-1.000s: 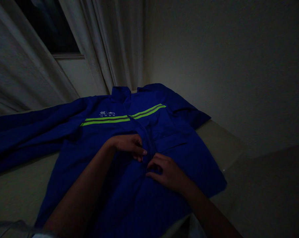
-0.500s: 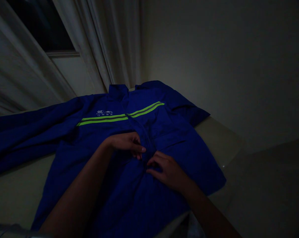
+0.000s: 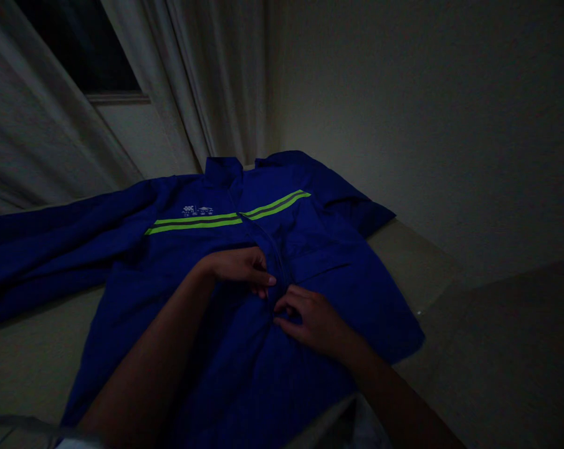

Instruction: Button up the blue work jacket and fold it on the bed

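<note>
A blue work jacket (image 3: 207,243) lies spread out, front side up, with a yellow-green striped band across the chest and a small white logo on one side. At the middle of its front opening, my left hand (image 3: 244,268) pinches the edge of the cloth between thumb and fingers. Just below and to the right, my right hand (image 3: 312,315) has its fingers curled and bent onto the same front placket (image 3: 275,259). Whether a zip or a button sits under the fingertips is too dark to make out.
The jacket rests on a pale tabletop (image 3: 24,362), whose corner shows at the right. Long light curtains (image 3: 216,75) hang behind it at the left, beside a dark window pane (image 3: 85,50). A plain wall (image 3: 403,112) stands at the back right.
My right hand has shifted very slightly left and up along the placket. My left hand and the jacket stay almost the same.
</note>
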The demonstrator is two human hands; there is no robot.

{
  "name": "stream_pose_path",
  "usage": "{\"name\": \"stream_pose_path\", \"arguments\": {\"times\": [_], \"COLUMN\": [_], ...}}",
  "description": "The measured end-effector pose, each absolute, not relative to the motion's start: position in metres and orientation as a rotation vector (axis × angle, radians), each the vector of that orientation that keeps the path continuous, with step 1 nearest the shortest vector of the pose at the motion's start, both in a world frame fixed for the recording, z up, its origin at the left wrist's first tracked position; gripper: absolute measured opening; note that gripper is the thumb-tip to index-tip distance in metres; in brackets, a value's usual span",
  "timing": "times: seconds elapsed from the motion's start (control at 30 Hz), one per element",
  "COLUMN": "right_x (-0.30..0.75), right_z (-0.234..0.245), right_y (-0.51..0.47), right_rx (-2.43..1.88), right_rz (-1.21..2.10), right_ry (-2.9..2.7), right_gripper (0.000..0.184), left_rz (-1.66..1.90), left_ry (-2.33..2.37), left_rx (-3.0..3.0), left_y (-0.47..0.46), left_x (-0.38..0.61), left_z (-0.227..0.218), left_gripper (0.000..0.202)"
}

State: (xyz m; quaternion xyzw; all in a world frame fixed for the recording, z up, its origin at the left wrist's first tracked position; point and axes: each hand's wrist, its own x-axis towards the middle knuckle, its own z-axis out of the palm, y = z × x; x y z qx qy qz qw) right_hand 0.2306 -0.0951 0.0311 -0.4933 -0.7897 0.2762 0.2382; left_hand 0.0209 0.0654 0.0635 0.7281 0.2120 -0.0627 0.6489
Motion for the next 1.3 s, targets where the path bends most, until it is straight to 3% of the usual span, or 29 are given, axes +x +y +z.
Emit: {"name": "stream_pose_path", "arguments": {"times": [0.4, 0.77, 1.3], "right_x": [0.241, 0.233, 0.231], "right_z": [0.035, 0.032, 0.035], "right_y": [-0.093, -0.096, -0.095], "right_rx": [-1.068, -1.238, -1.290], "right_rz": [0.799, 0.705, 0.724], "right_ry": [-2.128, -1.853, -1.804], "right_gripper": [0.012, 0.010, 0.013], "left_rz": [-0.036, 0.292, 0.404], "left_ry": [0.506, 0.524, 0.560], "left_rx": [1.685, 1.789, 1.850], "left_y": [0.064, 0.057, 0.043], "left_x": [0.029, 0.050, 0.068], "left_z": [0.059, 0.058, 0.059], "left_gripper": [0.053, 0.054, 0.056]}}
